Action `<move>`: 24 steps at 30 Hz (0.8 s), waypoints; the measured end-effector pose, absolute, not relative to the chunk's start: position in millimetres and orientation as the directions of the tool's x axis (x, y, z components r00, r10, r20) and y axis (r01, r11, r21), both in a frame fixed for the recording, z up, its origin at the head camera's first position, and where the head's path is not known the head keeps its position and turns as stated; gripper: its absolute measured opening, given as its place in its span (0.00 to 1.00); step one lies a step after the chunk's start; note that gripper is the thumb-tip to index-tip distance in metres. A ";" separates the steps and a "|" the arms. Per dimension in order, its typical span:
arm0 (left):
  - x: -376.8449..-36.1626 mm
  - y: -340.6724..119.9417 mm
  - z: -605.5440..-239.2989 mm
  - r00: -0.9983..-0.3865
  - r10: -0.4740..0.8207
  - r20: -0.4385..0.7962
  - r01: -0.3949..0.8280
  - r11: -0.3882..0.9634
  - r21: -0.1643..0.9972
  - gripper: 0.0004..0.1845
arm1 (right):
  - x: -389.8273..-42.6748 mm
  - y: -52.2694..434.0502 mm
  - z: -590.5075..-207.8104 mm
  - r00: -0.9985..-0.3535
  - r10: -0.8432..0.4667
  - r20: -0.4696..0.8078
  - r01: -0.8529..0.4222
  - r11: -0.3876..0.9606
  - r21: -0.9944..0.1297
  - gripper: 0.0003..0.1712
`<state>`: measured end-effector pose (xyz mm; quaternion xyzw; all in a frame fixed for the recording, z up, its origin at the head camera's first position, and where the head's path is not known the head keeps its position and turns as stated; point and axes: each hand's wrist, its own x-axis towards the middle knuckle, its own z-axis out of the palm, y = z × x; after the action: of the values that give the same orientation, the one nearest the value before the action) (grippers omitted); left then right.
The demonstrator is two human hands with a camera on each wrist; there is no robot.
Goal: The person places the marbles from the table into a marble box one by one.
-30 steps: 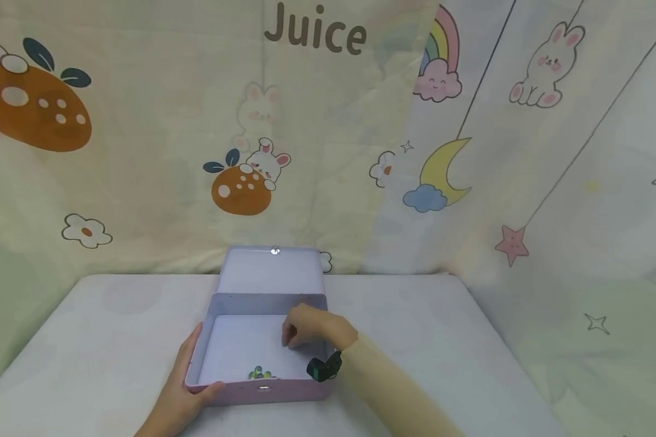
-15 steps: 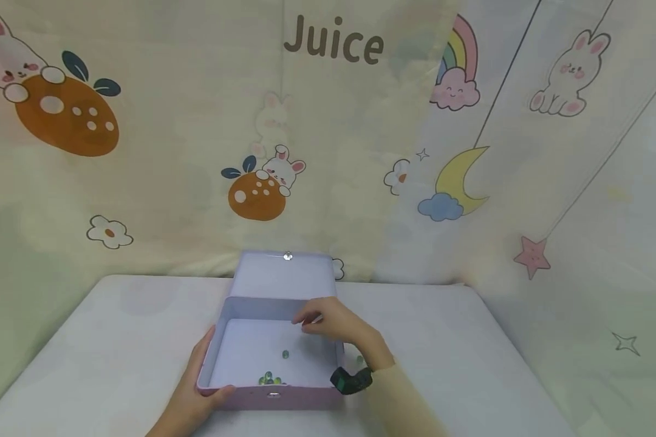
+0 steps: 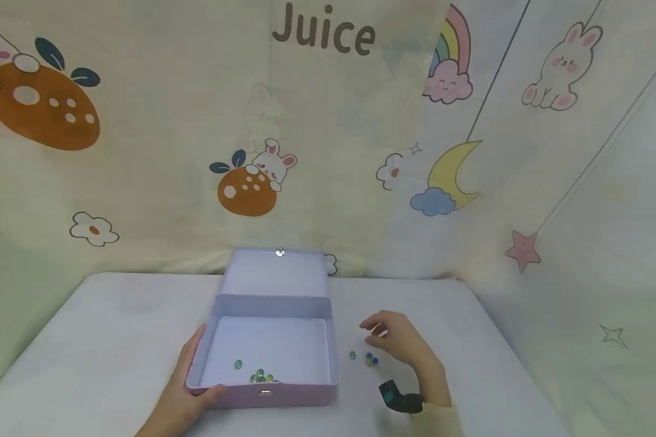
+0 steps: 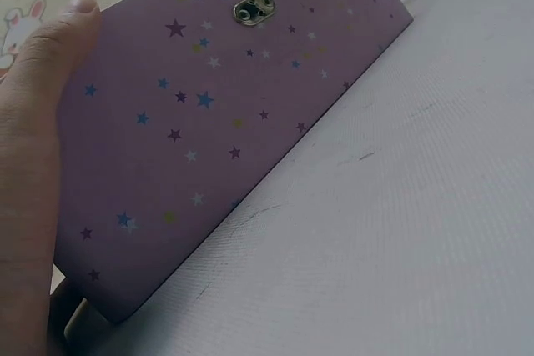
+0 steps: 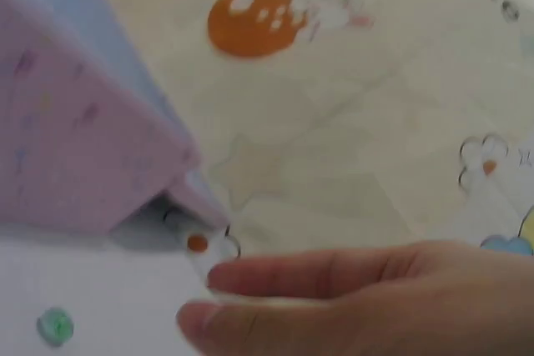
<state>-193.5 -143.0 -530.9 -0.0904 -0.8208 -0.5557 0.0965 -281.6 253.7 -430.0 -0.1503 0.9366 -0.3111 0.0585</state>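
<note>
The left hand grips the open lilac star-printed tin box; the right hand, loosely curled and holding nothing, hovers over small glass marbles, blurred in the wrist view.

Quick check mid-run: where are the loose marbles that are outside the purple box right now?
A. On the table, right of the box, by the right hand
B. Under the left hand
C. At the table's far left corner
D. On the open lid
A: the marbles lie on the table just right of the purple box, below the right hand.

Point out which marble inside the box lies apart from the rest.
The green marble toward the box's left side; it lies alone, while the other marbles cluster against the front wall.
</note>
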 end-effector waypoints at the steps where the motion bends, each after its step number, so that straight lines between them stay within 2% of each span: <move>1: -193.2 -144.9 -529.9 -0.963 0.039 0.267 0.263 0.366 0.893 0.58 | -283.1 255.9 -433.5 -0.947 -0.318 -0.040 -0.234 0.771 -0.592 0.13; 3: -192.2 -148.4 -528.4 -0.960 0.031 0.280 0.271 0.375 0.887 0.58 | -287.0 258.0 -439.1 -0.939 -0.334 -0.082 -0.228 0.783 -0.579 0.14; 10: -182.0 -147.1 -525.8 -0.981 0.001 0.194 0.180 0.386 0.905 0.57 | -289.2 262.9 -449.0 -0.898 -0.365 -0.246 -0.192 0.828 -0.527 0.14; 16: -184.8 -141.4 -529.1 -0.983 0.005 0.181 0.169 0.393 0.904 0.56 | -288.1 268.2 -450.6 -0.912 -0.314 -0.262 -0.165 0.868 -0.468 0.11; 24: -192.9 -134.8 -535.5 -0.966 0.046 0.256 0.253 0.398 0.882 0.57 | -281.5 279.2 -462.2 -0.934 -0.217 -0.283 -0.061 0.878 -0.474 0.08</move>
<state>-192.9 -134.8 -535.5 -0.0898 -0.8305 -0.5413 0.0957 -281.5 279.2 -462.2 -0.0729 0.9548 -0.2356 0.1660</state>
